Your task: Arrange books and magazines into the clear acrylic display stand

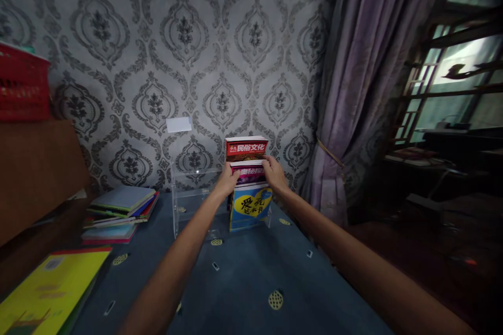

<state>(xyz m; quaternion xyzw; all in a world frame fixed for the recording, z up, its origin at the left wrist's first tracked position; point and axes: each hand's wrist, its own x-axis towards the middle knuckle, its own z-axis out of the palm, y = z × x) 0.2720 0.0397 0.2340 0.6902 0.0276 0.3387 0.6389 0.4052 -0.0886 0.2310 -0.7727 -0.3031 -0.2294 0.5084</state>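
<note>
My left hand and my right hand grip the two sides of a purple-covered book by its upper part. That book stands in the middle of a stepped row, in the right part of a clear tiered display rack. Behind and above it rises a red-topped book. In front and lower is a blue book with a yellow heart on its cover. The lower part of the purple book is hidden behind the blue one. Both hands have their thumbs toward me.
Left of the rack lies a stack of books, with a yellow book nearer me. A brown box bearing a red basket stands far left. A patterned cloth covers the table; a purple curtain hangs at right.
</note>
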